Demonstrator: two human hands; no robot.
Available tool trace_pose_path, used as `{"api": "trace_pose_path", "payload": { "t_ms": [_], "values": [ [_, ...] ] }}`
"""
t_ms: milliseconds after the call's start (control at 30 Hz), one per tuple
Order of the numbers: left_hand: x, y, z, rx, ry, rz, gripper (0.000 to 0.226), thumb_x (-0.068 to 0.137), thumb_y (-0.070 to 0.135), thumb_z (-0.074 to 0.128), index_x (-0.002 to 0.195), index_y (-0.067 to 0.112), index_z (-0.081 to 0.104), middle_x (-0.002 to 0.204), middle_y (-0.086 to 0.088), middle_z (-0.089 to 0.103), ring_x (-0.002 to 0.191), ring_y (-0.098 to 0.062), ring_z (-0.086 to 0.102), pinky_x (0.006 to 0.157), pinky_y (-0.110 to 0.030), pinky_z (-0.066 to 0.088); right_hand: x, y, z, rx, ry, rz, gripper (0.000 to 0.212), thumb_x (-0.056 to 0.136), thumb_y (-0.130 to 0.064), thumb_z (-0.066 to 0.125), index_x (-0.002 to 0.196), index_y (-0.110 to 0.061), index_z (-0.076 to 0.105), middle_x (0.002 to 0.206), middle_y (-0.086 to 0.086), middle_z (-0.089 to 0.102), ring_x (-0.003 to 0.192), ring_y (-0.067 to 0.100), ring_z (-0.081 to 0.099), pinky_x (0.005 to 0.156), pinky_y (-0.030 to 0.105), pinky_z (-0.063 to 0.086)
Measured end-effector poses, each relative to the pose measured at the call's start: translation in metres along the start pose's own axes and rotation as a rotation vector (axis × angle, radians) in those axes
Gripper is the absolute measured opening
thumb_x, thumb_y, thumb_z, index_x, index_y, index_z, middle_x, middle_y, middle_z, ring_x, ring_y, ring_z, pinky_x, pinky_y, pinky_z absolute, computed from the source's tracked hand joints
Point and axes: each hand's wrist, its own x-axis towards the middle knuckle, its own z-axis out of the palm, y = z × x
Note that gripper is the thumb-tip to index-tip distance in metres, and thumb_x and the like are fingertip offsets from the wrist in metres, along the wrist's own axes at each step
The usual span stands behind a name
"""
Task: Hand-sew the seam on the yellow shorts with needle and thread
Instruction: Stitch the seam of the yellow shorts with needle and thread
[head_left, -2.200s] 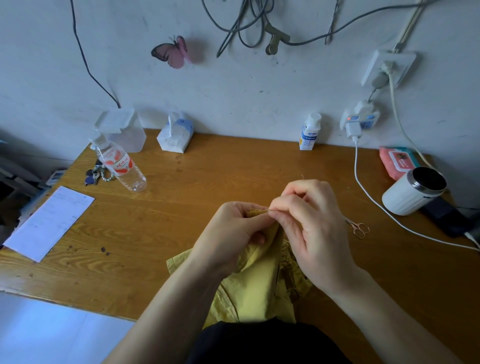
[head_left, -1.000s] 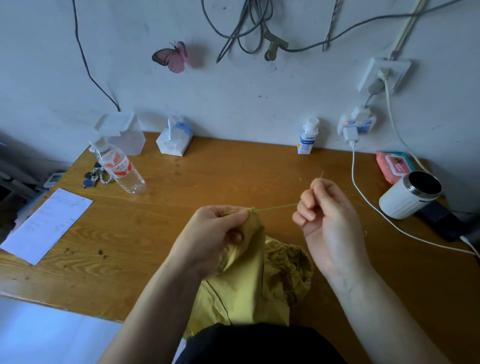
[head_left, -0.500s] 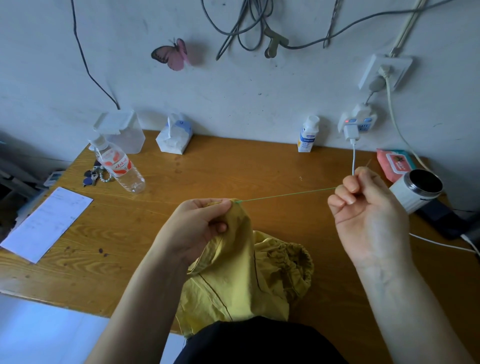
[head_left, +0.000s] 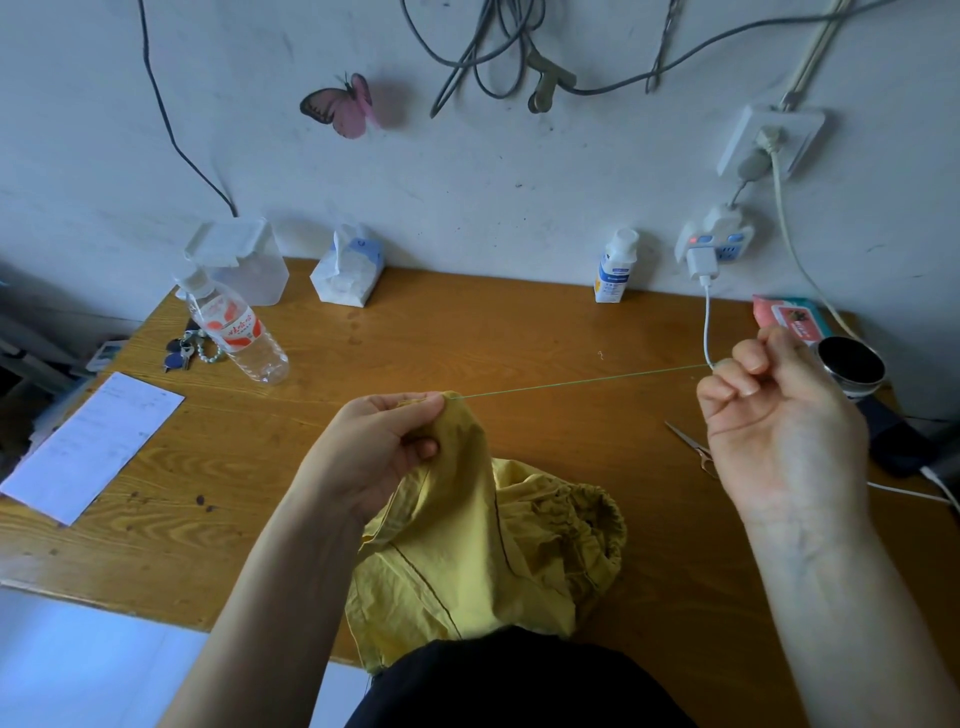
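My left hand (head_left: 374, 447): pinches raised fold of yellow shorts (head_left: 483, 561), rest heaped on table (head_left: 467, 322) below. Thread (head_left: 582, 383): taut from fold to my right hand (head_left: 779, 431), well apart, curled fingers pinching it.

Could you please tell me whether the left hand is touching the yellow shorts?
Touching. The head view shows the left hand pinching a raised fold of the shorts, right where the thread leaves the cloth.

The yellow shorts (head_left: 467, 561) are matt, wrinkled cloth, the thread (head_left: 582, 382) a thin fibre. The table (head_left: 493, 338) is wood with clear grain and light shine. The bottle (head_left: 244, 338) is glossy clear plastic; the scissors (head_left: 693, 447) are metal.
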Motion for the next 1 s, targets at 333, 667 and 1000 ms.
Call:
{"api": "trace_pose_path", "payload": {
  "t_ms": [333, 667, 1000],
  "values": [
    [-0.007, 0.004, 0.005, -0.01, -0.07, -0.002, 0.01, 0.087, 0.001, 0.057, 0.08, -0.003, 0.064, 0.066, -0.009, 0.063, 0.051, -0.009, 0.059, 0.046, -0.015, 0.047, -0.008, 0.01, 0.007, -0.164, -0.07, 0.001, 0.023, 0.098, -0.011, 0.039, 0.078, -0.016, 0.051, 0.053, -0.007, 0.047, 0.045, 0.005, 0.038, 0.045, 0.015, 0.036],
    [-0.026, 0.008, 0.011, -0.028, -0.362, -0.07, 0.022, 0.067, 0.003, 0.063, 0.087, -0.006, 0.066, 0.072, -0.012, 0.066, 0.059, -0.013, 0.063, 0.055, -0.015, 0.054, -0.039, 0.039, 0.022, -0.985, -0.566, -0.276, 0.013, 0.091, -0.017, 0.049, 0.081, -0.016, 0.057, 0.053, -0.008, 0.047, 0.047, 0.011, 0.041, 0.045, 0.032, 0.037],
    [-0.031, 0.01, 0.011, -0.04, -0.389, -0.047, 0.016, 0.068, 0.005, 0.062, 0.081, -0.004, 0.068, 0.07, -0.011, 0.066, 0.058, -0.012, 0.063, 0.053, -0.016, 0.053, -0.049, 0.038, 0.026, -1.275, -0.701, -0.435, 0.013, 0.09, -0.016, 0.056, 0.084, -0.012, 0.066, 0.057, -0.008, 0.057, 0.048, 0.002, 0.048, 0.047, 0.008, 0.031]
  ]
}}
